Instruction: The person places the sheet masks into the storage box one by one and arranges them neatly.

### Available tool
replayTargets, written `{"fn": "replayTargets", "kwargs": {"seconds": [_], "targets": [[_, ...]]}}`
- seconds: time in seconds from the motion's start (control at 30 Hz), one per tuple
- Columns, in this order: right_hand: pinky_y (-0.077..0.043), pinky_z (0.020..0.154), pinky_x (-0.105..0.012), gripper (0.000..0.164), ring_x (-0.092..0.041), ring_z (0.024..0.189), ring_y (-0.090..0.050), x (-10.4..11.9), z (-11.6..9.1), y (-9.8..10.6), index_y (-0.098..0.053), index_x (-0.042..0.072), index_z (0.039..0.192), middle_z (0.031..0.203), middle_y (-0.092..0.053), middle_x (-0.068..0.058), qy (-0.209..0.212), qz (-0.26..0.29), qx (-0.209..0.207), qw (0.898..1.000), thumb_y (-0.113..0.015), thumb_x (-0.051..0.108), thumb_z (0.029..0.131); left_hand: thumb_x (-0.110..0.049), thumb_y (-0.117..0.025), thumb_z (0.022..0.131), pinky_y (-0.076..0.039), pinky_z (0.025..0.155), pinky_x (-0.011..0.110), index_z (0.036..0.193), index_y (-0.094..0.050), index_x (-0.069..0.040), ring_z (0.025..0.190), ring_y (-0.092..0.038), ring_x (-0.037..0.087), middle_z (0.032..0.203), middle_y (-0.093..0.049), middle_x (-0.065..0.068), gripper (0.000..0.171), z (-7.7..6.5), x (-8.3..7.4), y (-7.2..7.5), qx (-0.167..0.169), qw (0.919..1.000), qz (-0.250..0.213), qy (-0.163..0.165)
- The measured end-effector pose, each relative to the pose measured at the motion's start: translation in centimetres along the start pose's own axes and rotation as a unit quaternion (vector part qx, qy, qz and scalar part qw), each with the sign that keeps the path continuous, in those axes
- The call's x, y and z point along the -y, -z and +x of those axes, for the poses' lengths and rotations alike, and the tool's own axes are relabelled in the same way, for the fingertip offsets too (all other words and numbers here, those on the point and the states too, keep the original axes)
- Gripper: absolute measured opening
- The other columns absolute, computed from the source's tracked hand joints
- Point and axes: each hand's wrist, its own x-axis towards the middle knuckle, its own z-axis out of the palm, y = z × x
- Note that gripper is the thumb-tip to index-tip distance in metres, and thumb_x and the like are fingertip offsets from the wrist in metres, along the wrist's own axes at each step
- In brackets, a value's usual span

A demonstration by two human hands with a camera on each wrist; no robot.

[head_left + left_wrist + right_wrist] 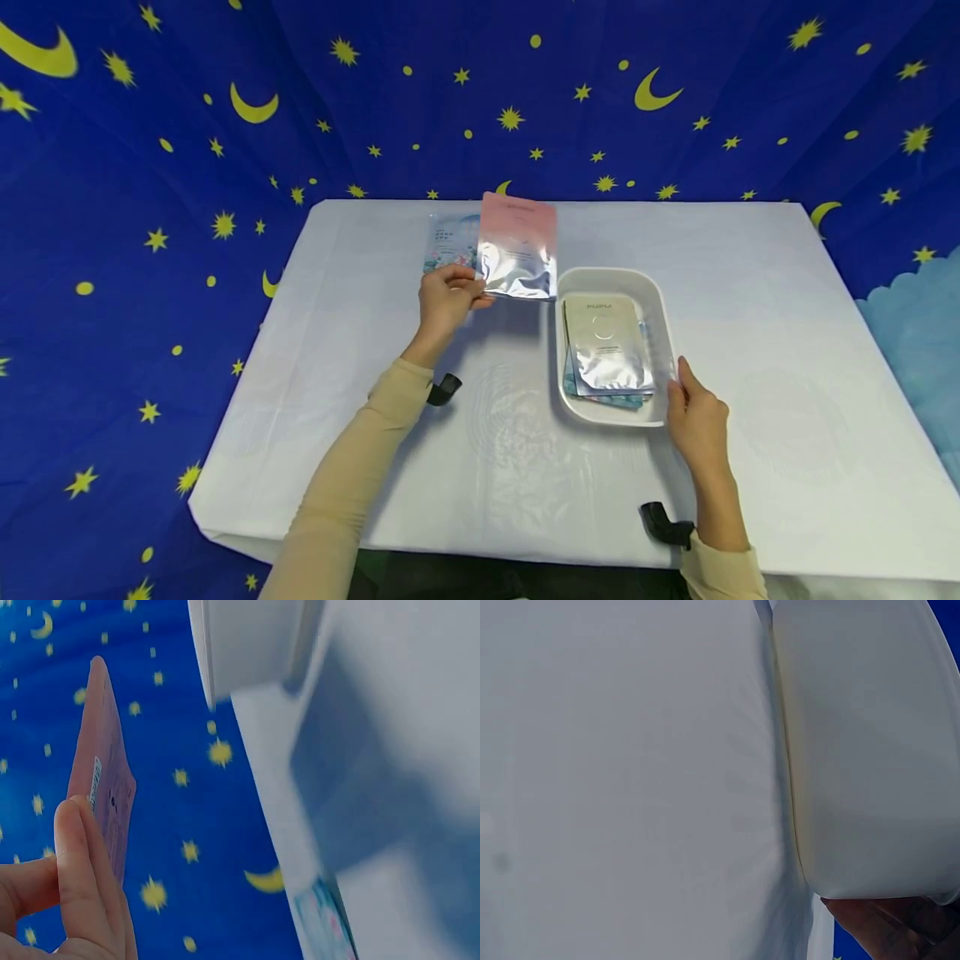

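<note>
My left hand (pixel 447 302) pinches a pink and silver face mask packet (pixel 518 247) by its lower left corner. In the left wrist view this packet (pixel 103 772) stands nearly edge-on between thumb and fingers. A light blue floral packet (pixel 451 240) lies on the table just behind that hand, partly covered by the pink one. My right hand (pixel 698 414) grips the right side of a white plastic tub (pixel 617 278) near its front corner. Inside the tub a cream and silver packet (pixel 607 343) rests on top of other packets, with blue ones (pixel 624 401) showing underneath.
A white cloth covers the table (pixel 795 350). Behind and to the left hangs a dark blue curtain (pixel 420 108) with yellow moons and stars. Black wrist pieces (pixel 445 390) show at both forearms.
</note>
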Motion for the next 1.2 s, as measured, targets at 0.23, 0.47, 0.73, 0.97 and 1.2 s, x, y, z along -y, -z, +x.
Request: {"fn": "replayTargets", "kwargs": {"seconds": [0.23,0.47,0.73,0.97,1.2], "targets": [[-0.048,0.071,-0.054,0.039,-0.044,0.097,-0.055,0.0,0.0,0.0,-0.043,0.000,0.129,0.115,-0.053,-0.027,-0.006,-0.003,0.005,1.000,-0.046,0.009,0.091,0.010,-0.061,0.076,-0.057,0.056,0.030,0.088,-0.058,0.010,0.056,-0.064,0.024,0.070,-0.051,0.011,0.012,-2.5,0.9,-3.1,0.065,0.9979,-0.005,-0.001],[-0.049,0.070,-0.054,0.039,-0.043,0.096,-0.056,0.0,0.1,0.0,-0.044,-0.001,0.128,0.115,-0.053,-0.027,0.001,-0.001,-0.001,1.000,-0.046,0.009,0.090,0.009,-0.059,0.078,-0.057,0.060,0.032,0.094,-0.055,0.016,0.064,-0.065,0.033,0.079,-0.054,0.021,0.018,-5.7,-0.6,-5.3,0.102,0.9925,0.060,0.028],[-0.048,0.070,-0.056,0.038,-0.045,0.098,-0.054,-0.2,0.1,-0.1,-0.045,-0.002,0.126,0.114,-0.052,-0.028,0.007,0.000,-0.004,1.000,-0.047,0.008,0.090,0.009,-0.061,0.077,-0.057,0.056,0.030,0.089,-0.057,0.012,0.061,-0.065,0.032,0.078,-0.055,0.021,0.013,-6.8,1.7,-7.4,0.114,0.9901,0.078,0.028],[-0.046,0.073,-0.056,0.039,-0.045,0.101,-0.053,-0.2,0.1,-0.1,-0.046,-0.001,0.127,0.115,-0.053,-0.027,0.001,-0.002,-0.002,1.000,-0.047,0.008,0.089,0.001,-0.064,0.078,-0.056,0.054,0.025,0.088,-0.059,0.008,0.059,-0.065,0.023,0.078,-0.056,0.016,0.013,-7.7,2.8,-8.2,0.135,0.9837,0.118,-0.013],[-0.045,0.077,-0.057,0.039,-0.045,0.104,-0.050,0.0,0.0,0.0,-0.045,-0.001,0.128,0.117,-0.051,-0.027,-0.003,0.000,0.005,1.000,-0.046,0.009,0.090,-0.002,-0.066,0.077,-0.056,0.056,0.023,0.092,-0.061,0.007,0.061,-0.065,0.022,0.080,-0.057,0.014,0.018,-7.5,3.9,-8.4,0.164,0.9794,0.117,0.003]]}}
